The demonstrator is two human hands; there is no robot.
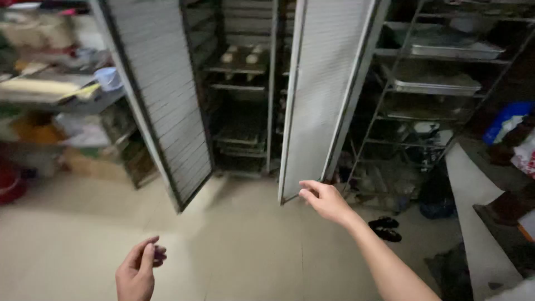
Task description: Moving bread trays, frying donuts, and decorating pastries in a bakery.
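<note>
The tall grey metal rack cabinet (239, 95) stands with its 2 ribbed doors swung open, trays with dough pieces inside. The right hand (323, 200) reaches the right door (320, 95) bottom edge, fingers loosely spread, holding nothing. The left hand (136, 273) hangs half curled, empty.

Ribbed matt metal cabinet doors (320, 95), wire metal rack (390, 111), smooth pale floor (251, 245).

pale tiled floor (251, 245) with black sandals (385, 228) beside wire rack (423, 111)
</note>
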